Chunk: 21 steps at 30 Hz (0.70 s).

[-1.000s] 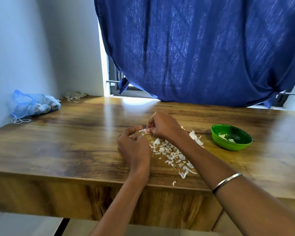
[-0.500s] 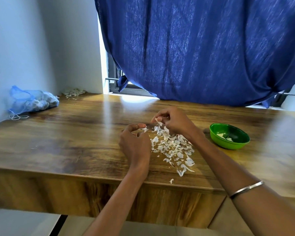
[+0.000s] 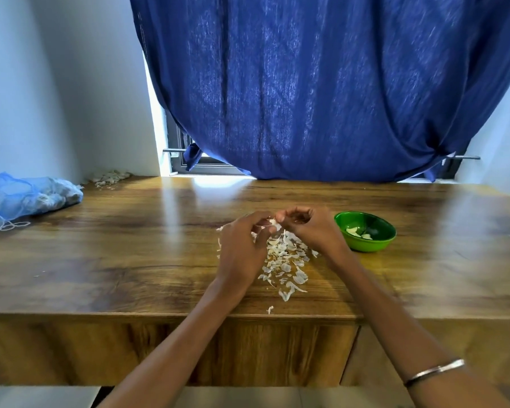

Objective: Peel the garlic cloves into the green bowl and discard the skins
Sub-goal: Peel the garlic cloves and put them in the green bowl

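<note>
Peeling goes on: the left hand [image 3: 242, 248] and right hand [image 3: 309, 228] pinch one small white garlic clove [image 3: 273, 222] over papery white skins [image 3: 286, 260] mid-table. Next, I think, it drops into the round green plastic bowl [image 3: 377, 245] just right.

You work on a wooden table [image 3: 130, 245] with a smooth, glossy grain that mirrors the window light. The green bowl [image 3: 377, 242] looks like shiny plastic. The skins [image 3: 286, 260] are thin, papery and matt. Behind hangs a woven blue cloth curtain [image 3: 321, 89]; your bangle [image 3: 433, 372] is polished metal.
</note>
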{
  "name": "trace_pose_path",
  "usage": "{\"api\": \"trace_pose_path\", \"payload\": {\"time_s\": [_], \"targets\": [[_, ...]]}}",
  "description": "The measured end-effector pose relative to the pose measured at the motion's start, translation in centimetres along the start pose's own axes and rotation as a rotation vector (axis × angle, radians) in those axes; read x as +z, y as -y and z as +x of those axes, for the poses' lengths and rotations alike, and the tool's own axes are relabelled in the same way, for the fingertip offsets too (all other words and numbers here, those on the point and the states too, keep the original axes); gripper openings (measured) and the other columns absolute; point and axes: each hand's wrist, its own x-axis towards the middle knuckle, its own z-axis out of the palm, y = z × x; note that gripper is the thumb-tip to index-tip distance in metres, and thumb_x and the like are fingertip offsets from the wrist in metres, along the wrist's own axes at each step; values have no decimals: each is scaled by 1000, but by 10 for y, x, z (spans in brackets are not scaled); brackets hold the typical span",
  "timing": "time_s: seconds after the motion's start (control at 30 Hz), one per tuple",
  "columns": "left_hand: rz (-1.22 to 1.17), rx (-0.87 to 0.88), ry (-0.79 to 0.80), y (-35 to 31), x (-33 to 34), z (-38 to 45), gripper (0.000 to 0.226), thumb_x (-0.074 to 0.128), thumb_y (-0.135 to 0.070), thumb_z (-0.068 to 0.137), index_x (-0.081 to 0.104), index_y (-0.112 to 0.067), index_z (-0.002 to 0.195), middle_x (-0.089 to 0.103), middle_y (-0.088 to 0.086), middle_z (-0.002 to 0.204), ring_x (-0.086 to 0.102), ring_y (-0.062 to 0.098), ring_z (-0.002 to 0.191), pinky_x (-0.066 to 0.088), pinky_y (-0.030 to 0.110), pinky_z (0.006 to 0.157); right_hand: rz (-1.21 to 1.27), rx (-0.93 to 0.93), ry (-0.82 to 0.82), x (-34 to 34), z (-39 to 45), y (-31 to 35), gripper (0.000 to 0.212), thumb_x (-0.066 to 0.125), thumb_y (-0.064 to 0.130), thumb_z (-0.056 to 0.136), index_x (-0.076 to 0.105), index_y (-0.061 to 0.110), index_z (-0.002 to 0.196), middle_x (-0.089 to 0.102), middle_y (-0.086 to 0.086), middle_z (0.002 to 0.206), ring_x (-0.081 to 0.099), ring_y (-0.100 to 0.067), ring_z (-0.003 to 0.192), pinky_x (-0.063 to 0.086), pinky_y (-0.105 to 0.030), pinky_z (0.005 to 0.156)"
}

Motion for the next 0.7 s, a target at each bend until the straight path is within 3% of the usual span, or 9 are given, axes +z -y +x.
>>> {"api": "trace_pose_path", "payload": {"time_s": [0.13,0.23,0.37,0.43,0.53,0.7], "targets": [[-9,43,-50,1,1,6,17,79,-12,86,80,-18,102,73,-17,88,60,-21,75,41,-2,73,191,32,-38,1,-11,0,5,77,22,88,76,24,93,76,8,81,68,8,65,46,-8,54],[8,41,-93,4,2,7,13,78,-10,86,81,-17,96,76,-11,86,60,-20,76,41,0,72,196,13,-30,1,-16,-3,11,72,11,91,76,15,100,74,6,79,63,11,56,43,-6,51],[-20,11,-153,5,0,7,14,76,-3,86,80,-15,92,67,-23,80,61,-21,78,39,-2,73,52,-20,0,3,-17,-6,28,76,11,88,75,25,112,77,5,83,65,4,62,50,-11,57],[-57,-5,-180,4,0,8,18,76,-2,86,78,-17,94,68,-23,81,63,-19,79,41,-1,73,-34,-45,6,2,-17,-7,36,79,10,85,74,29,114,73,15,88,66,5,73,54,-10,67],[-123,-24,-189,3,1,6,26,77,-3,85,76,-20,103,72,-19,82,68,-10,82,46,6,72,-83,-82,-14,2,-16,-7,32,79,15,86,74,28,115,69,21,87,64,9,77,48,-3,64],[-63,6,-190,4,1,5,15,73,-3,89,80,-15,93,69,-20,81,63,-16,78,43,2,72,-121,-102,-2,7,-17,-6,24,72,22,93,74,27,116,73,16,80,68,5,72,53,-10,65]]}}
